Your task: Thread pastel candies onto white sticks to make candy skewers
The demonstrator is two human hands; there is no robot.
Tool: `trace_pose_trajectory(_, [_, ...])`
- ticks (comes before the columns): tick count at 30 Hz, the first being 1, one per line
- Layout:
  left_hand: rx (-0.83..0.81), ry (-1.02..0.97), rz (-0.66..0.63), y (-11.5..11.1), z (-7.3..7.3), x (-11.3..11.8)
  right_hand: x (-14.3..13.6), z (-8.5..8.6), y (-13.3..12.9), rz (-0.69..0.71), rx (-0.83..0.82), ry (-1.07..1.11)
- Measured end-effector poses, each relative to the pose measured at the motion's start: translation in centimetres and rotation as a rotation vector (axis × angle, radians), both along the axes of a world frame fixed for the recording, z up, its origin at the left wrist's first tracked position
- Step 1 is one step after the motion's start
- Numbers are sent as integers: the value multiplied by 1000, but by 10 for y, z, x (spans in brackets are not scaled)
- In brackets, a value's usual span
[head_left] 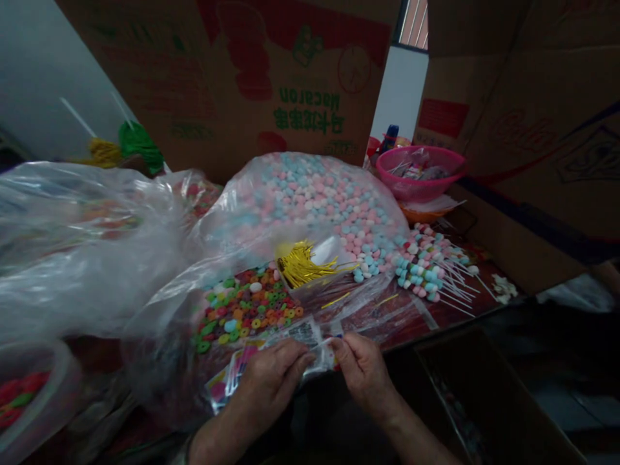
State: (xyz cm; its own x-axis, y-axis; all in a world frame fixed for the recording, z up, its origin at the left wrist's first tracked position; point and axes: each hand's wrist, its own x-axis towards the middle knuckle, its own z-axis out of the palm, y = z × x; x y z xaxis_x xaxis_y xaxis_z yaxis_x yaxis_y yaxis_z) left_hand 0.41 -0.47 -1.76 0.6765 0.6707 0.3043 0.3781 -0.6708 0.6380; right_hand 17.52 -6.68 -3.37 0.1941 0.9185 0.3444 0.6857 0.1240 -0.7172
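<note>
A thin white stick (321, 345) runs between my two hands at the table's front edge. My left hand (276, 371) is closed, thumb and fingers pinching its left end. My right hand (362, 367) pinches the other end, and a small reddish piece shows by its fingertips, too blurred to name. Under and beside the hands lie printed clear plastic packets (242, 363). Beyond them spread ring-shaped candies (252, 303) in green, orange and red. A box of gold twist ties (307, 265) stands just past these, with a few loose ties on the plastic.
A large clear bag of pink, blue and white candies (320, 194) fills the middle. To its right lie candy skewers (431, 268) on white sticks, below a pink basket (421, 173). Cardboard boxes (232, 129) stand behind. At left are another plastic bag (87, 245) and a tub (58, 361).
</note>
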Motion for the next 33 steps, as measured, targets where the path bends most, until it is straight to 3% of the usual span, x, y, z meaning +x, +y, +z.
trace_pose_trajectory(2, [25, -14, -1, 1, -4, 2, 36, 0, 4, -118, 15, -70])
trace_pose_trajectory(5, [45, -36, 47, 5, -5, 0, 120, 7, 6, -358, 25, -186])
trace_pose_trajectory(6, [54, -38, 65, 6, -5, -2, 149, 8, 5, -446, 3, -269])
trace_pose_trajectory(7, [64, -37, 75, 7, -3, -4, 175, 9, 4, -546, -93, -562])
trace_pose_trajectory(9, [83, -19, 77, 8, 0, -7, 214, 7, 1, -519, -150, -675])
trace_pose_trajectory(11, [95, 5, 61, 8, 4, -11, 231, 2, -6, -449, -171, -716])
trace_pose_trajectory(14, [95, 37, 34, 7, 9, -15, 219, 1, -24, -343, -36, -728])
trace_pose_trajectory(17, [106, 64, -11, 6, 15, -19, 184, 10, -47, -183, 288, -688])
trace_pose_trajectory(19, [127, 75, -40, 6, 19, -21, 159, 19, -58, -78, 391, -684])
trace_pose_trajectory(24, [153, 120, -96, 1, 28, -23, 125, 32, -67, 105, 386, -727])
trace_pose_trajectory(33, [197, 244, -170, -2, 40, -26, 121, 35, -79, 268, 389, -804])
